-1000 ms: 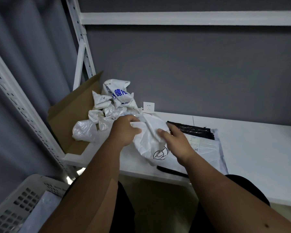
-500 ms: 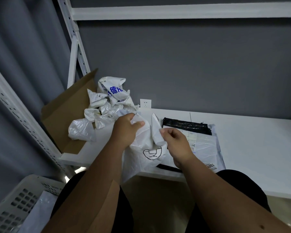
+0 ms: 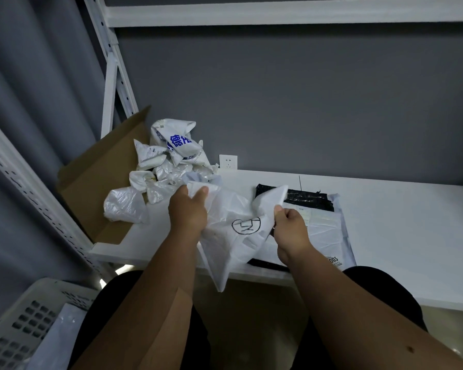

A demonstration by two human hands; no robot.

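A white plastic mailer bag [image 3: 233, 241] with a black hand-drawn circle mark hangs between my hands above the front edge of the white shelf [image 3: 398, 236]. My left hand [image 3: 189, 209] grips its upper left part, thumb over the plastic. My right hand [image 3: 290, 227] pinches its upper right flap. The bag's lower corner droops below the shelf edge. Under my right hand lies a flat grey-white parcel [image 3: 329, 228] with a black strip along its far end.
A heap of crumpled white bags [image 3: 169, 161] spills from an open cardboard box [image 3: 96, 182] at the shelf's left end. A wall socket [image 3: 228, 162] sits behind. A white perforated basket [image 3: 19, 324] stands at lower left. White rack uprights [image 3: 112, 76] rise at left.
The white bag has been lifted off the shelf and pulled apart; my hands have moved away from each other, and the bag now hangs stretched between them, its corner below the shelf edge.
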